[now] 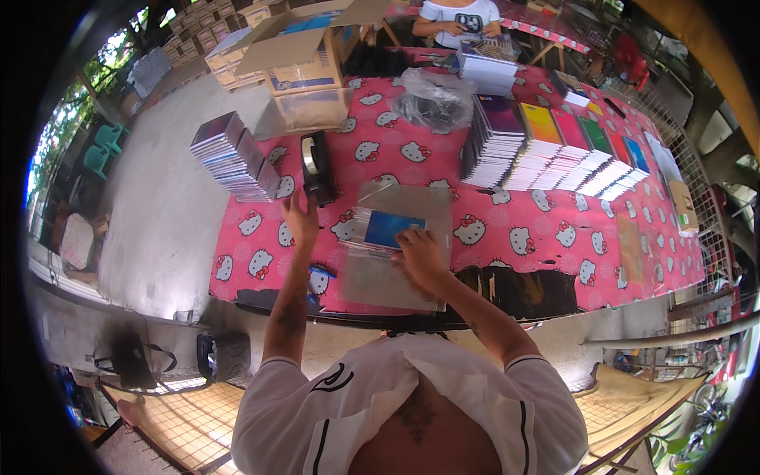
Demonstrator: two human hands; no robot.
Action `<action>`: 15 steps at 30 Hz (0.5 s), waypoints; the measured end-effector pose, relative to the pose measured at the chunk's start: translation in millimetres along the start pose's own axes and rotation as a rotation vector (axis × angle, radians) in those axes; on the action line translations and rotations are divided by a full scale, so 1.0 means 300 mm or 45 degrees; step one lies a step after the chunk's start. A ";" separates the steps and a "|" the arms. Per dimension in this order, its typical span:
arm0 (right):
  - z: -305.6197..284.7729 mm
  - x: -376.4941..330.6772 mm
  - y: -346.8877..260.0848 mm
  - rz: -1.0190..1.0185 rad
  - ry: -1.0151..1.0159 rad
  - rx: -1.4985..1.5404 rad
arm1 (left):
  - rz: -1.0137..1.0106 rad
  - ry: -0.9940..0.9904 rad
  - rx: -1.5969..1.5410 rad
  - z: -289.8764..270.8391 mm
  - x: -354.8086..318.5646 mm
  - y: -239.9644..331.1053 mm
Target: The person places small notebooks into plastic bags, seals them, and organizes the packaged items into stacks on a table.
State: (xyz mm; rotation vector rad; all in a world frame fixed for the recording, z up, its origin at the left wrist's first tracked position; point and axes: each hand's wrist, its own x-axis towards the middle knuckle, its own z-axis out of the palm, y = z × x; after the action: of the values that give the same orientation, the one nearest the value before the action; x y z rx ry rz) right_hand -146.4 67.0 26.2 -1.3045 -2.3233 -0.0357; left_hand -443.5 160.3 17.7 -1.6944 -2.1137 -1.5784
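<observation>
Along the near side of the table (431, 162), a translucent sheet (384, 293) lies flat, and on it sits 1 blue notebook (388, 229) with crinkled clear film (356, 237) at its left end. The person's right hand (423, 257) rests on the notebook's right end; whether its grip pinches anything cannot be told. The left hand (301, 222) has a loose, spread grip with nothing visibly in it, by the near end of a black tape dispenser (319, 178). The film does not look closed, so this piece seems unfinished. Farther left stands a dark-covered stack (222, 154), perhaps already dealt with; to the right, 6 colour-sorted stacks (538, 162) appear still to be handled. Beyond are bunched clear plastic (435, 99), an open carton (305, 71) and 1 other person (459, 14)
</observation>
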 end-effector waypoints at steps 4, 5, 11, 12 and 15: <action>-0.017 0.016 -0.040 -0.023 -0.044 0.019 | -0.668 -0.493 -0.491 0.002 0.184 -0.153; -0.019 0.010 -0.033 -0.032 -0.019 0.019 | -0.451 -0.351 -0.269 0.019 0.200 -0.147; 0.009 -0.014 -0.002 0.064 0.026 0.056 | 0.411 -0.706 -0.493 0.072 -0.080 0.226; -0.004 -0.004 -0.008 0.062 0.044 0.092 | 0.610 -0.944 -0.474 0.053 -0.135 0.287; -0.031 0.026 0.018 0.090 0.008 0.258 | 0.816 -1.074 -0.199 0.030 -0.208 0.367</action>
State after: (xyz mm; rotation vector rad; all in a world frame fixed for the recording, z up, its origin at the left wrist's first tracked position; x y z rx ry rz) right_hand -141.9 73.9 36.6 -1.2803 -2.2085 0.2128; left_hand -332.1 111.3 53.3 -3.0511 -1.3232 -0.9270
